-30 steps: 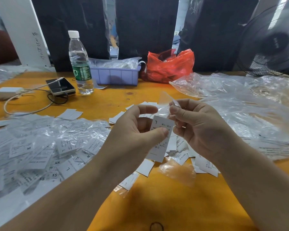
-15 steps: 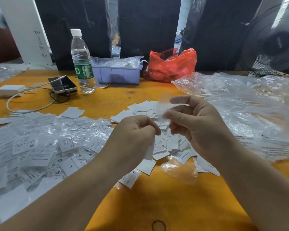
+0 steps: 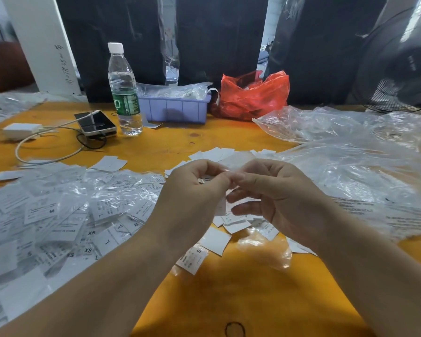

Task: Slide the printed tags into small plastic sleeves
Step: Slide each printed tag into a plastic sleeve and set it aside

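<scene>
My left hand [image 3: 195,190] and right hand [image 3: 275,198] meet above the middle of the table [image 3: 229,288], fingertips touching. Both pinch one tag [image 3: 221,207] with a thin clear sleeve [image 3: 236,161]; how far the tag sits inside, I cannot tell. My right hand's lower fingers curl loosely under it. Loose tags [image 3: 214,240] lie scattered just below my hands, and a heap of sleeved tags [image 3: 58,215] covers the table's left side. Crumpled plastic bags [image 3: 350,161] fill the right side. Along the far edge stand a water bottle [image 3: 124,93], a phone [image 3: 95,122], a purple tray [image 3: 175,109] and a red bag [image 3: 253,96].
</scene>
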